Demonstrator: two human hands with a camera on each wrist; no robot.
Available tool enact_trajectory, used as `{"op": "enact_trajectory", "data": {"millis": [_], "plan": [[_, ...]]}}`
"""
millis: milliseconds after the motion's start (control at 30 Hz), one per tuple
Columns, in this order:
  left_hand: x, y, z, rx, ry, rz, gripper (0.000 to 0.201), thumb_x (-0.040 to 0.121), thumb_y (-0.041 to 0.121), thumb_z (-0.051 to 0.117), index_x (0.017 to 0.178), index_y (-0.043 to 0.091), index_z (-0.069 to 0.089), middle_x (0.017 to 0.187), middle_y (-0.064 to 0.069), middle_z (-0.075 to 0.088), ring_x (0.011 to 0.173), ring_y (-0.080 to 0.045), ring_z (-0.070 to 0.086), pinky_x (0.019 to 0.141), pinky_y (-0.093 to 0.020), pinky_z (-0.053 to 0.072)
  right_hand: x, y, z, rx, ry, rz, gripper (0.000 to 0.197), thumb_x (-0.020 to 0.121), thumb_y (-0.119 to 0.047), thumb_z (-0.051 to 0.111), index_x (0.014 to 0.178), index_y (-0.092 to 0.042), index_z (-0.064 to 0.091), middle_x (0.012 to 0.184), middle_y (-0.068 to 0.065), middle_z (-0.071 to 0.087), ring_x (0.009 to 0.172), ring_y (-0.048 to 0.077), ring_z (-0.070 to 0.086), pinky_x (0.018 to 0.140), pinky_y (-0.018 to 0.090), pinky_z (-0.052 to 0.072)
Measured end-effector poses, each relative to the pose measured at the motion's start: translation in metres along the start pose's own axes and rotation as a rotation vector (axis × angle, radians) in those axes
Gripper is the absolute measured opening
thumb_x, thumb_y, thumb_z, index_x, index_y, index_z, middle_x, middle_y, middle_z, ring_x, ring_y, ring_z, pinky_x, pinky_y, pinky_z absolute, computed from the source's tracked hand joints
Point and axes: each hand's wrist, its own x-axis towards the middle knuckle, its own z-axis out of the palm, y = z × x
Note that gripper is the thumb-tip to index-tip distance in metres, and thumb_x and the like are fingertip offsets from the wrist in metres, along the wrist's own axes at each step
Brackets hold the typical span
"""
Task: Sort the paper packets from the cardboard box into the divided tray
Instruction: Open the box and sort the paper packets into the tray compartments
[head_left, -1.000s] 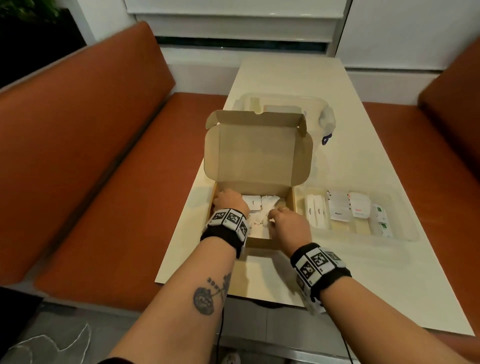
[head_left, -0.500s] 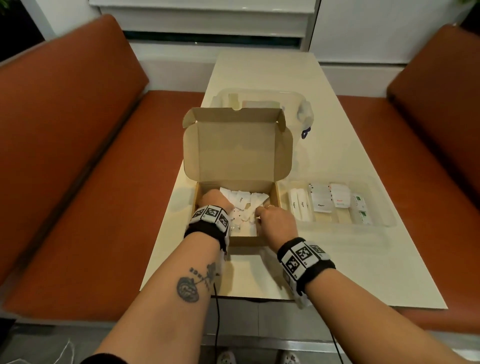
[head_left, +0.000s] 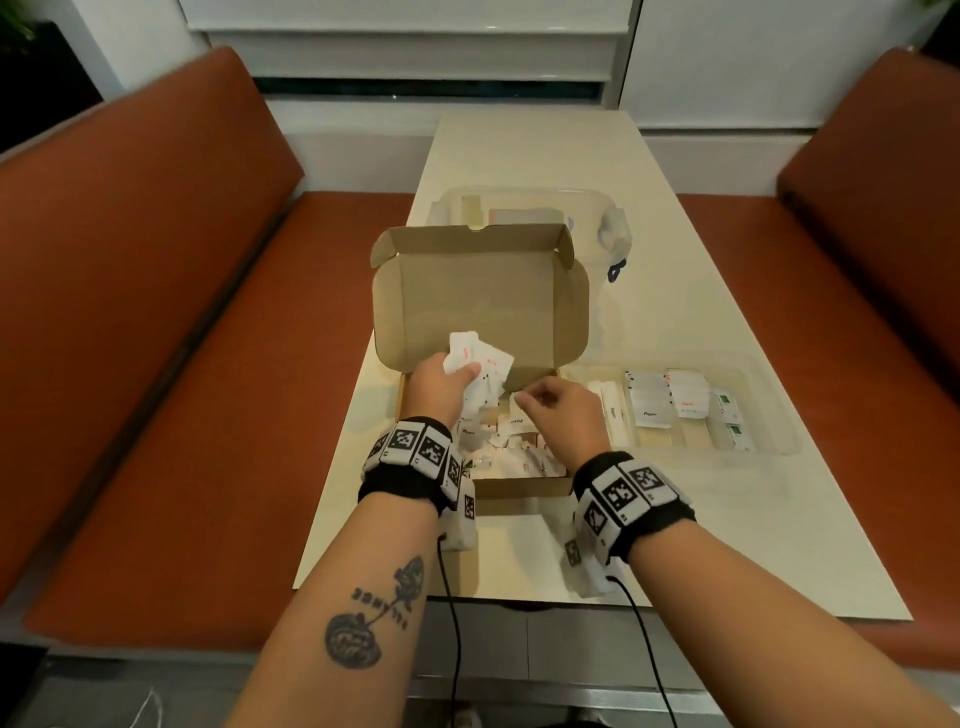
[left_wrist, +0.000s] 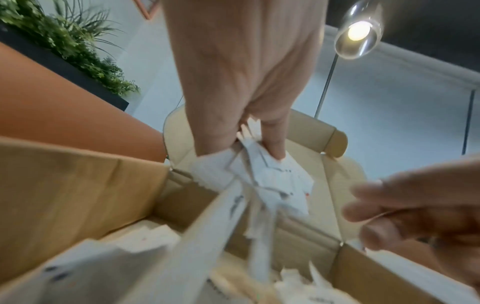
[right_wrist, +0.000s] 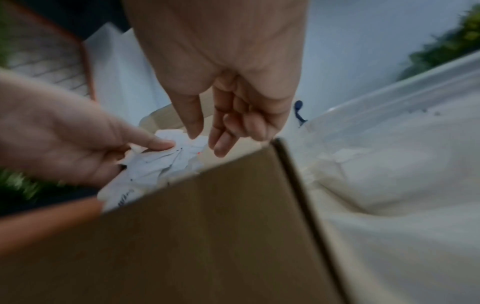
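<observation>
An open cardboard box (head_left: 519, 486) sits on the table with its lid standing up behind. My left hand (head_left: 439, 387) is raised above it and grips a bunch of white paper packets (head_left: 480, 364), pinched between thumb and fingers (left_wrist: 275, 152) in the left wrist view. Several more packets (head_left: 511, 447) lie loose in the box. My right hand (head_left: 558, 410) hovers beside the bunch, fingers (right_wrist: 223, 144) loosely curled and holding nothing. The clear divided tray (head_left: 769, 415) stands right of the box with sorted packets in its compartments.
A clear lidded plastic container (head_left: 524, 210) stands behind the box lid. The cream table (head_left: 727, 545) is narrow, with orange benches (head_left: 156, 364) on both sides. Its front edge is near my wrists.
My left hand has risen out of the box with a bunch of packets. My right hand has come up off the packets and now hangs beside the bunch.
</observation>
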Motion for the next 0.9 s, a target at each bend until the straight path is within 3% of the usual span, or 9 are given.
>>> {"op": "enact_trajectory", "data": {"millis": [133, 267, 400, 567, 667, 800, 900], "plan": [[-0.001, 0.011, 0.001, -0.247, 0.009, -0.008, 0.003, 0.089, 0.021, 0.063, 0.09, 0.02, 0.06, 0.096, -0.006, 0.069, 0.097, -0.031, 0.065, 0.092, -0.05, 0.05, 0.01, -0.012, -0.002, 0.341, -0.096, 0.117, 0.024, 0.086, -0.03, 0.066, 0.104, -0.014, 0.066, 0.094, 0.0, 0.068, 0.077, 0.009, 0.061, 0.07, 0.023, 0.053], [-0.002, 0.019, 0.005, -0.415, 0.017, -0.023, 0.014, 0.09, 0.019, 0.061, 0.103, 0.013, 0.063, 0.105, -0.011, 0.07, 0.1, -0.031, 0.066, 0.094, -0.052, 0.05, 0.016, -0.022, 0.002, 0.463, -0.247, 0.181, 0.041, 0.086, -0.016, 0.067, 0.124, -0.006, 0.053, 0.101, 0.009, 0.063, 0.076, 0.015, 0.062, 0.064, 0.025, 0.058], [-0.002, 0.024, 0.01, -0.545, 0.02, -0.053, 0.022, 0.092, 0.013, 0.059, 0.112, 0.004, 0.062, 0.112, -0.016, 0.067, 0.105, -0.032, 0.064, 0.097, -0.051, 0.048, 0.019, -0.027, 0.006, 0.623, -0.322, 0.225, 0.041, 0.085, -0.005, 0.066, 0.124, -0.003, 0.051, 0.089, 0.007, 0.063, 0.063, 0.016, 0.062, 0.055, 0.024, 0.058], [0.001, 0.021, 0.013, -0.57, -0.02, -0.097, 0.02, 0.093, 0.014, 0.058, 0.111, 0.005, 0.061, 0.115, -0.019, 0.066, 0.103, -0.032, 0.065, 0.093, -0.045, 0.051, 0.025, -0.029, 0.002, 0.77, -0.228, 0.227, 0.017, 0.088, -0.002, 0.057, 0.105, -0.004, 0.059, 0.078, 0.01, 0.063, 0.062, 0.017, 0.062, 0.056, 0.025, 0.057], [0.0, 0.02, 0.018, -0.569, -0.071, -0.115, 0.022, 0.093, 0.012, 0.058, 0.113, 0.004, 0.059, 0.116, -0.02, 0.065, 0.106, -0.034, 0.063, 0.096, -0.051, 0.048, 0.031, -0.03, -0.008, 0.92, -0.15, 0.295, 0.007, 0.091, -0.01, 0.056, 0.095, -0.007, 0.061, 0.07, 0.009, 0.062, 0.054, 0.017, 0.061, 0.053, 0.026, 0.057], [-0.003, 0.025, 0.029, -0.58, -0.177, -0.12, 0.018, 0.093, 0.01, 0.056, 0.111, 0.008, 0.059, 0.115, -0.021, 0.065, 0.103, -0.035, 0.064, 0.094, -0.052, 0.05, 0.034, -0.021, -0.018, 0.675, -0.067, 0.181, 0.011, 0.091, -0.011, 0.06, 0.095, -0.002, 0.063, 0.064, 0.006, 0.058, 0.045, 0.01, 0.053, 0.045, 0.017, 0.05], [-0.003, 0.03, 0.037, -0.586, -0.202, -0.121, 0.014, 0.094, 0.009, 0.055, 0.107, 0.009, 0.059, 0.111, -0.02, 0.066, 0.101, -0.035, 0.064, 0.095, -0.053, 0.049, 0.037, -0.011, -0.026, 0.606, -0.013, 0.167, 0.013, 0.09, -0.011, 0.06, 0.098, 0.0, 0.065, 0.066, 0.007, 0.059, 0.043, 0.008, 0.051, 0.044, 0.017, 0.047]]}}
